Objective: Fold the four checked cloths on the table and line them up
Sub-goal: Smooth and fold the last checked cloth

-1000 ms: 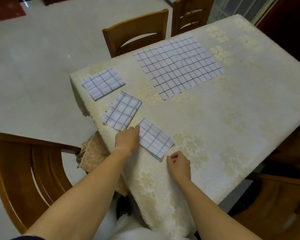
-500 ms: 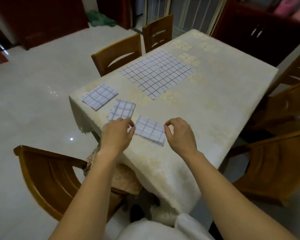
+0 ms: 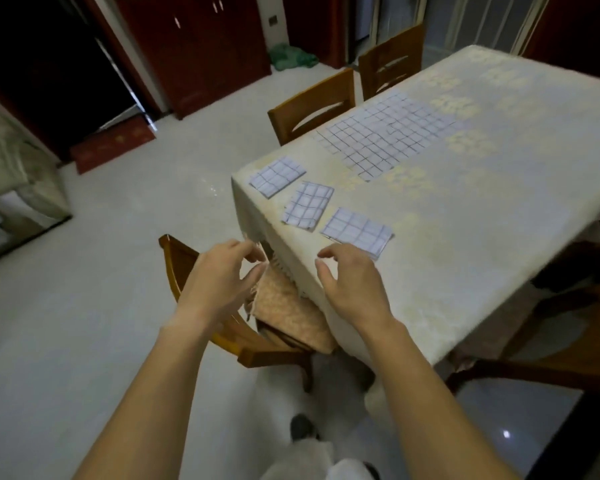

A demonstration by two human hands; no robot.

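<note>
Both hands are empty: left hand [image 3: 219, 278] and right hand [image 3: 352, 289] hold nothing, fingers loosely curled, palms down.

Head view, surface and room: a rectangular table [image 3: 465, 244] is covered in a cream floral-patterned tablecloth that hangs over the near corner. The pale glossy tiled floor [image 3: 111, 278] runs back to dark red-brown wooden cabinet doors [image 3: 194, 46]. A red patterned floor mat [image 3: 115, 145] lies at the left in front of a dark doorway, and a crumpled green bundle [image 3: 291, 57] sits on the floor further back. Two brown wooden chairs [image 3: 312, 105] stand at the table's far-left side. A near wooden chair [image 3: 174, 261] stands at the corner, its orange-beige seat cushion [image 3: 288, 310] partly under the overhang.

Task things: three small folded white cloths with dark blue checks lie flat along the table's left edge in a rough diagonal row, apart from each other. These are the far folded cloth [image 3: 278, 176], the middle folded cloth [image 3: 309, 206], turned at a slightly different angle, and the near folded cloth [image 3: 357, 232]. The large unfolded checked cloth [image 3: 388, 133] is spread flat further in, well apart from the row.

Hands: both forearms are bare and reach forward. The left hand is off the table, over the near wooden chair beside the cushion. The right hand is at the table's near corner, fingertips just short of the near folded cloth. Cannot tell whether it touches the tablecloth.
</note>
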